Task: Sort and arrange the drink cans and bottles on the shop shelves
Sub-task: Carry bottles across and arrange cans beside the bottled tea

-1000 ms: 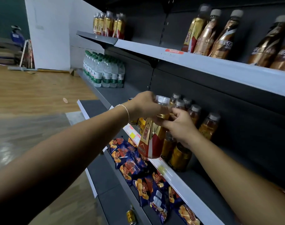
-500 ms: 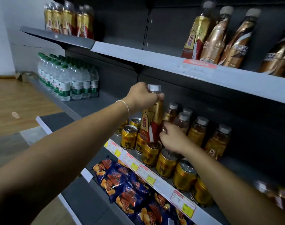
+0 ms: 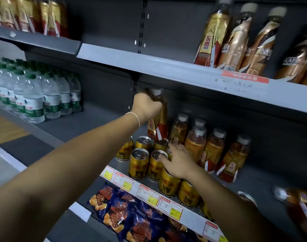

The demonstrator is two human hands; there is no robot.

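Dark grey shop shelving is filling the view, with a middle shelf [image 3: 96, 123] carrying most of the drinks. The left hand [image 3: 147, 107], wearing a thin bracelet [image 3: 135, 117] at the wrist, is reaching in under the upper shelf [image 3: 149, 65] and its fingers are curling tightly round the neck of a tall bottle [image 3: 158, 126] with a gold and red label. That bottle is standing close to upright at the back of a cluster of gold cans [image 3: 138, 165], just left of a row of small bottles [image 3: 212, 151] with pale caps; its base is hiding behind the cans, so whether it is resting on the shelf is unclear. The right hand [image 3: 179, 161] is lying over the can tops, one fingertip touching the lid of a front can [image 3: 156, 166]; whether these fingers are grasping a can or only resting on it is not something I can tell. Green-labelled water bottles [image 3: 33, 102] are standing in a block at the far left of the same shelf. Taller gold and brown bottles [image 3: 236, 41] are lining the upper shelf. Price tags [image 3: 147, 193] are running along the middle shelf's front edge, and blue snack packets [image 3: 128, 217] are lying on the shelf below.
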